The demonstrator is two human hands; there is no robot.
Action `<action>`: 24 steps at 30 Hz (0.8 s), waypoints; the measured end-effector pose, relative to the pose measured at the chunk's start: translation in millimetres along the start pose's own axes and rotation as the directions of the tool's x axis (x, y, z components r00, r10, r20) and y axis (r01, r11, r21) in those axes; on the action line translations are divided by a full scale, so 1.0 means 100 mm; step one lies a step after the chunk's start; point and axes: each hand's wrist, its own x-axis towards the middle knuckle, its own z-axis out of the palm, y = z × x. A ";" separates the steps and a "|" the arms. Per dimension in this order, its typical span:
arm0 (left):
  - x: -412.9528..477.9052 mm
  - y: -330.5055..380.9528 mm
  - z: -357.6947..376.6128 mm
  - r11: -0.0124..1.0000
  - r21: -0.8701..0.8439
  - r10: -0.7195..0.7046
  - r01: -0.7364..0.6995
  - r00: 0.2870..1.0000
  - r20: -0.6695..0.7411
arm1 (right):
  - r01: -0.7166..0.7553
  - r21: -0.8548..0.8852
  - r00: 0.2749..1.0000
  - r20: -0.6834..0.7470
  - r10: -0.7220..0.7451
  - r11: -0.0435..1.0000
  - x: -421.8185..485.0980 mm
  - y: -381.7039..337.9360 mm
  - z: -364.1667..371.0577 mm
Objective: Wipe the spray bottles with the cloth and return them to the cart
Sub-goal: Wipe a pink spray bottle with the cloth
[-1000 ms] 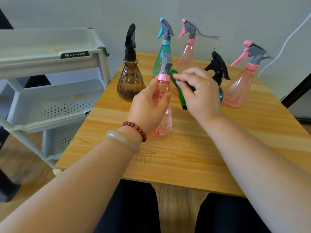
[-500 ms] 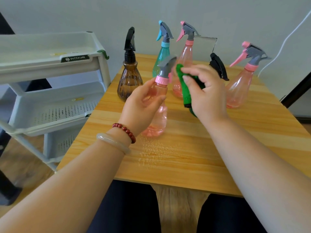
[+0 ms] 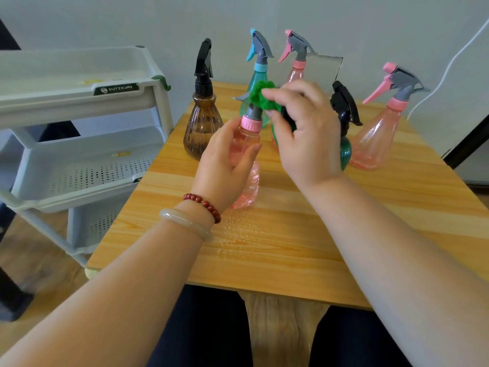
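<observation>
My left hand (image 3: pixel 225 165) grips a pink spray bottle (image 3: pixel 250 178) around its neck, holding it upright on the wooden table (image 3: pixel 291 234). My right hand (image 3: pixel 304 133) holds a green cloth (image 3: pixel 260 95) and presses it over the bottle's grey spray head, which is mostly hidden under the cloth. Behind stand a brown bottle (image 3: pixel 202 123), a teal bottle (image 3: pixel 258 64), a pink bottle (image 3: pixel 297 59), a dark green bottle with a black head (image 3: pixel 345 131) and a large pink bottle (image 3: pixel 378 131). The grey cart (image 3: pixel 79 123) stands to the left.
Water droplets (image 3: pixel 238 229) lie on the table in front of the held bottle. A small mirror (image 3: pixel 322 70) leans against the wall behind the bottles. A white cable (image 3: pixel 449 67) runs down the wall at right. My legs are under the table's front edge.
My right hand has lifted the green cloth from beside the bottle's neck up onto its spray head. My left hand keeps its grip, and the bottle's head has turned to the left.
</observation>
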 end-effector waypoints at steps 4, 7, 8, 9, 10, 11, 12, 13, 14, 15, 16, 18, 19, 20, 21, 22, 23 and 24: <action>0.02 -0.02 -0.01 1.000 -0.016 0.012 -0.012 1.000 -0.003 | 0.133 -0.040 0.989 0.064 -0.130 0.990 -0.04 0.02 0.03; 0.01 0.00 -0.01 1.000 -0.023 0.000 0.000 1.000 0.020 | 0.078 -0.082 0.996 -0.025 -0.080 0.994 0.07 0.05 0.01; 0.01 0.00 0.00 1.000 -0.028 -0.001 0.001 1.000 0.016 | 0.082 -0.088 0.996 -0.026 -0.085 0.993 0.06 0.03 0.02; 0.01 0.00 0.00 1.000 -0.025 0.003 -0.003 1.000 0.010 | 0.104 -0.086 0.994 -0.007 -0.105 0.991 0.02 0.01 0.05; 0.02 -0.02 0.00 1.000 -0.021 0.007 -0.007 1.000 0.002 | 0.137 -0.078 0.991 0.022 -0.135 0.988 -0.03 -0.01 0.06; 0.02 -0.03 0.00 1.000 -0.019 0.008 -0.008 1.000 -0.003 | 0.172 -0.071 0.985 0.047 -0.169 0.983 -0.06 -0.01 0.07; 0.02 -0.04 -0.01 1.000 -0.018 0.009 -0.009 1.000 -0.005 | 0.193 -0.075 0.980 0.059 -0.189 0.978 -0.05 -0.01 0.06; 0.02 -0.04 -0.01 1.000 -0.014 0.010 -0.010 1.000 -0.001 | 0.190 -0.096 0.981 0.054 -0.185 0.977 0.00 0.01 0.04; 0.01 -0.03 -0.01 1.000 -0.010 0.012 -0.012 1.000 0.007 | 0.162 -0.127 0.987 0.033 -0.160 0.979 0.06 0.04 0.02; 0.01 -0.01 0.00 1.000 -0.005 0.012 -0.012 1.000 0.014 | 0.121 -0.150 0.992 -0.002 -0.122 0.981 0.12 0.06 0.00; 0.01 0.00 0.00 1.000 -0.002 0.012 -0.012 1.000 0.016 | 0.076 -0.161 0.996 -0.032 -0.082 0.984 0.15 0.08 -0.02; 0.01 0.00 0.01 1.000 -0.012 0.014 -0.014 1.000 0.007 | 0.046 -0.137 0.999 -0.018 -0.049 0.989 0.08 0.04 0.00; 0.02 -0.02 0.01 1.000 -0.020 0.017 -0.017 1.000 -0.002 | 0.073 -0.107 0.997 0.025 -0.070 0.992 0.00 0.00 0.03; 0.02 -0.03 0.01 1.000 -0.024 0.019 -0.020 1.000 -0.014 | 0.117 -0.077 0.991 0.067 -0.112 0.990 -0.07 -0.02 0.05; 0.02 -0.04 0.00 1.000 -0.022 0.021 -0.022 1.000 -0.022 | 0.159 -0.060 0.984 0.093 -0.153 0.986 -0.10 -0.03 0.06; 0.02 -0.05 0.00 1.000 -0.011 0.024 -0.025 0.999 -0.023 | 0.177 -0.066 0.981 0.097 -0.171 0.982 -0.08 -0.01 0.05; 0.02 -0.05 0.00 1.000 0.000 0.025 -0.025 1.000 -0.018 | 0.161 -0.094 0.985 0.080 -0.154 0.982 -0.03 0.02 0.04; 0.02 -0.04 0.00 1.000 0.007 0.020 -0.020 1.000 -0.011 | 0.117 -0.129 0.993 0.042 -0.112 0.985 0.03 0.05 0.04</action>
